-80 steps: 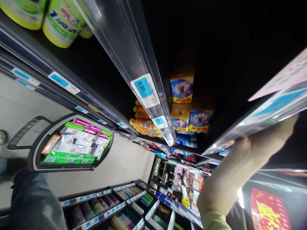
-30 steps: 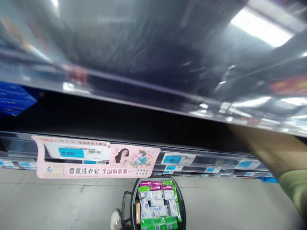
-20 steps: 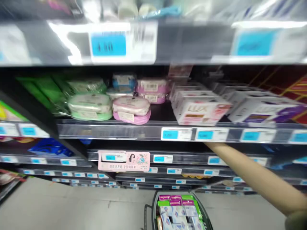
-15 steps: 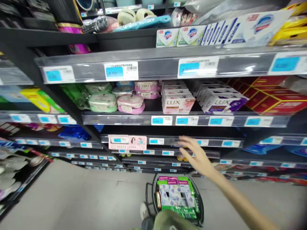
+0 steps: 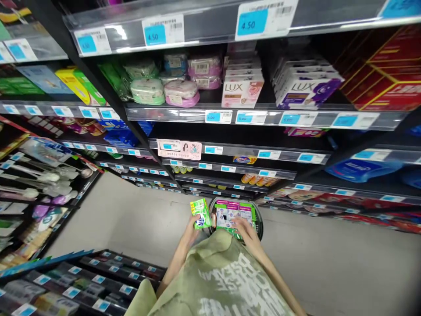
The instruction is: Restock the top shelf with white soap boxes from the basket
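Note:
A bright green pack [image 5: 201,215] with a yellow top edge and dark blue lettering is held upright in my left hand [image 5: 190,226], thumb across its front, just left of the basket. My right hand [image 5: 244,227] is over the basket's right half, fingers stretched out at the white boxes; it holds nothing that I can see. The black basket [image 5: 261,224] stands on the floor at the foot of the shelves. Inside it are rows of white soap boxes [image 5: 224,212] with pink and green packs around them. My own shirt covers the basket's near edge.
Shelving ahead carries LUX soap boxes [image 5: 241,90], purple LUX boxes [image 5: 304,90], soap dishes [image 5: 181,93] and red boxes [image 5: 391,83]. Kitchen utensils [image 5: 49,175] hang at the left. Dark low shelving [image 5: 98,278] stands behind at lower left. Grey floor [image 5: 138,219] lies between.
My right hand has drawn back from the shelf down to the basket. My left hand has come into view holding the green pack. The view has tilted downward.

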A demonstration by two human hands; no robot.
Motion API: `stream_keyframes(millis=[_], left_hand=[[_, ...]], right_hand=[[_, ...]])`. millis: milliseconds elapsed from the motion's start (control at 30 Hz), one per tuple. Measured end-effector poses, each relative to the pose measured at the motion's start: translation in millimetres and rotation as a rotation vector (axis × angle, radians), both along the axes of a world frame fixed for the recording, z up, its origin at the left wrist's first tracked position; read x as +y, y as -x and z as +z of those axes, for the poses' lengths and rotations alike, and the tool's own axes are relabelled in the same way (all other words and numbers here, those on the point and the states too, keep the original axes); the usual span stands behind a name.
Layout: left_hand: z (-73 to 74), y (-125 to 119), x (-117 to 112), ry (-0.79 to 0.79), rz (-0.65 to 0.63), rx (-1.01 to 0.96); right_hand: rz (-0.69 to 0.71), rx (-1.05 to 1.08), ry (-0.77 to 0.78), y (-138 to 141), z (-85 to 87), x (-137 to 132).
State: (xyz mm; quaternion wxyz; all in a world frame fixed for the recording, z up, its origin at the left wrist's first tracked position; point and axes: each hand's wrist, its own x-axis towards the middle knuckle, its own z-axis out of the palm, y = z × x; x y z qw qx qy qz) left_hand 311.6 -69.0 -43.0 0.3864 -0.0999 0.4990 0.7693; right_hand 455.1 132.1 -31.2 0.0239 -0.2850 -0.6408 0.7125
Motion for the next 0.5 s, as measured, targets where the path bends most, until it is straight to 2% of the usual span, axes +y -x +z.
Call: stream_keyframes(millis=[100, 167, 200, 300, 400, 500], left_hand=[[20.7, -9, 20, -0.106, -0.098, -0.047], [30.0, -15, 22, -0.109, -0.137, -0.078], [33.0, -16, 20, -0.095, -0.165, -0.092], [36.8, -15, 1, -0.044, -0.213, -0.095], [36.8, -11, -28, 0.025, -0.112, -0.070], [37.1, -8, -55, 0.091, 0.004, -0.035]], right_hand=[[0.096, 0.142, 0.046, 43, 46.2, 8], [0.169, 0.158, 0.097, 62, 63.7, 3], [0.195, 0.154, 0.102, 69, 66.2, -2], [0.195, 0.139, 0.063, 79, 53.3, -24], [0.089, 0.073, 0.122, 77, 30.9, -47], [0.059, -0.025, 0.255, 72, 20.5, -64]])
